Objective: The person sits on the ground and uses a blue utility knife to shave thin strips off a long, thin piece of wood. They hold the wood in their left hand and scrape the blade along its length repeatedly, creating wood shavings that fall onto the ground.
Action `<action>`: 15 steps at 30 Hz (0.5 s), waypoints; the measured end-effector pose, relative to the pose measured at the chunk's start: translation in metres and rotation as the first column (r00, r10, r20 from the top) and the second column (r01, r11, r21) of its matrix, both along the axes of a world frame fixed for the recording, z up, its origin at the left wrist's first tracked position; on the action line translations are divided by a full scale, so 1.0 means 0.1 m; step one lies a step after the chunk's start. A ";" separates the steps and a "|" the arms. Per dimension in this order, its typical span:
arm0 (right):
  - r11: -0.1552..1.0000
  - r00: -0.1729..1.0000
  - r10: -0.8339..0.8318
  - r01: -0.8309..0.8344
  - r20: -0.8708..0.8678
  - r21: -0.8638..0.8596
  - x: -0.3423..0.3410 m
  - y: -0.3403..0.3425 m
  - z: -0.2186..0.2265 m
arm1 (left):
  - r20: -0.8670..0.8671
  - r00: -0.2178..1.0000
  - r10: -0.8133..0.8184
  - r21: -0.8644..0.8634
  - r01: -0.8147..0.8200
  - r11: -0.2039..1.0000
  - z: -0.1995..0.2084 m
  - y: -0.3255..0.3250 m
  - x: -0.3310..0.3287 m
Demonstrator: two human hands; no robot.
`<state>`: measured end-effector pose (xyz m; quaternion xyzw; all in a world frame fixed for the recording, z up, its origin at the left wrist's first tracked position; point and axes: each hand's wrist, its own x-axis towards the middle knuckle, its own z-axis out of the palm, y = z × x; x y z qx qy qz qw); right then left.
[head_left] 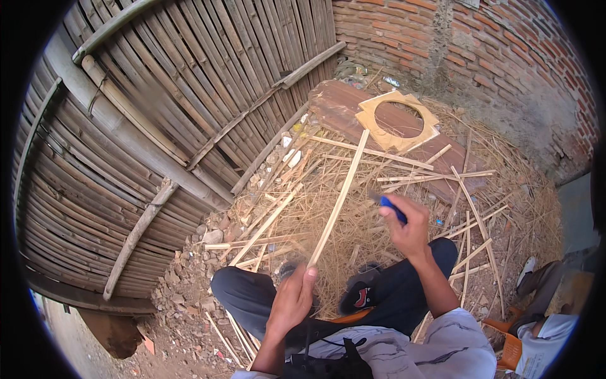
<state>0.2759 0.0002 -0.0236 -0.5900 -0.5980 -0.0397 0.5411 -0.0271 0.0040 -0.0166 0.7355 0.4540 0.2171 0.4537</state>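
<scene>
My left hand point(291, 300) is closed around the near end of a long pale wooden strip point(341, 199), which looks like split bamboo. The strip slants up and away from me over the shavings between my knees. In my right hand point(410, 230), raised above my right knee, is a blue-handled tool point(392, 208). Its dark, blade-like end points left toward the strip and is too blurred to make out. A gap separates the tool from the strip.
Shavings point(290, 221) and several loose strips cover the ground. Ahead lies a brown board point(334, 110), with a cardboard piece with a round hole point(372, 124) on it. A bamboo wall point(221, 76) stands left, a brick wall point(505, 57) behind. Another person's leg point(540, 287) shows at right.
</scene>
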 end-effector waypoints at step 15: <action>0.967 0.950 0.250 -0.236 0.187 -0.095 -0.70 -0.28 -0.05 | -0.029 0.998 -0.058 0.222 0.063 0.973 0.14 0.02 0.33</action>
